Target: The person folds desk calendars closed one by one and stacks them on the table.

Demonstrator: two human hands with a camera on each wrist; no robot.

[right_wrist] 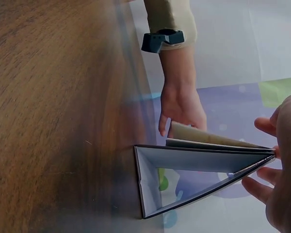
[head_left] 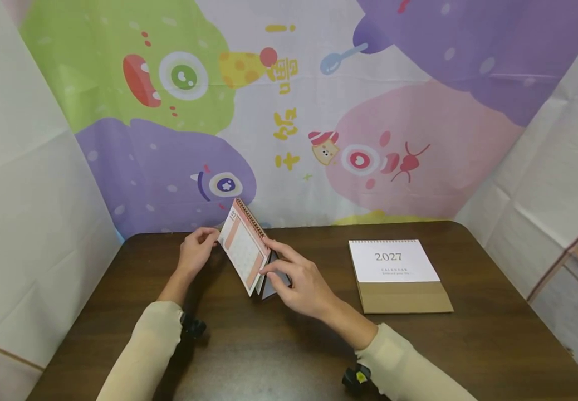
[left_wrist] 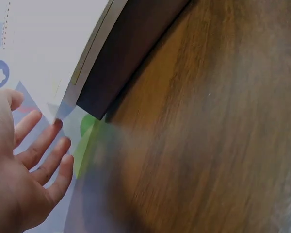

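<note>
A pink-and-white spiral desk calendar (head_left: 242, 253) stands tilted on the table, showing a page marked 07. My left hand (head_left: 196, 250) is at its left edge. In the left wrist view the fingers are spread, with fingertips right at a corner of the white page (left_wrist: 43, 53). At the other side my right hand (head_left: 305, 285) holds the calendar near its spiral top, fingers on both sides of that edge. The dark folded stand (right_wrist: 199, 158) forms a triangle in the right wrist view, with a few pages lifted off its outer face.
To the right, a second desk calendar (head_left: 394, 262) with 2027 on its white cover stands on a tan base. The brown wooden table (head_left: 249, 351) reaches back to a cartoon-printed cloth (head_left: 299, 189). White cloth hangs on both sides.
</note>
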